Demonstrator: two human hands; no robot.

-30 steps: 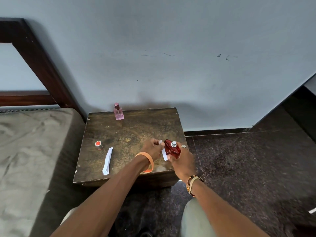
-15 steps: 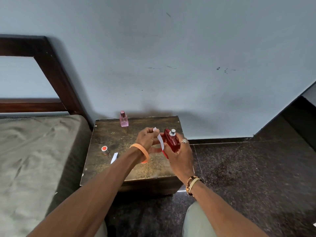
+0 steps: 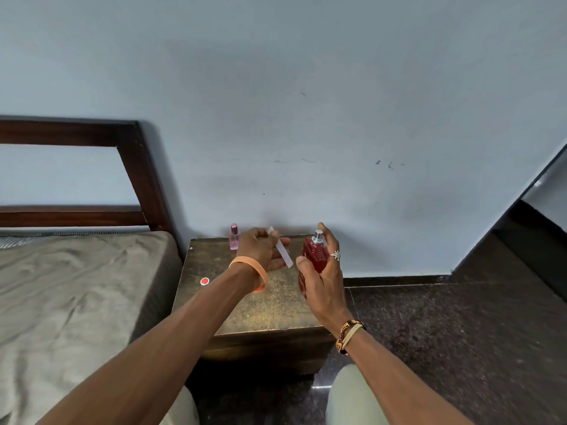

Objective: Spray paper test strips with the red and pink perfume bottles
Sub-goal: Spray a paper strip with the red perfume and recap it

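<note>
Since 0.5 s ago, I log both hands lifted, drawn apart above table (image 3: pixel 276 302).
1 left hand (image 3: pixel 260 253): thumb, fingers pinch paper strip (image 3: pixel 280 249), tilted over table's back half.
1 right hand (image 3: pixel 322 280): fingers wrapped round red bottle (image 3: pixel 314 256), upright over table's right edge, forefinger raised above its top.
1 pink bottle (image 3: pixel 234 237): standing, table's back edge, left part.
1 red cap (image 3: pixel 204 281): table's left side.

Both bare forearms are reaching forward from the bottom edge. The left hand (image 3: pixel 259 250) is pinching a strip (image 3: pixel 281 249) between thumb and fingers, its back facing the camera. The right hand (image 3: pixel 322 280) is gripping a red bottle (image 3: pixel 313 256) upright, thumb on its left side, forefinger arching over its top. The 2 hands are hovering just beside each other, not touching.
</note>
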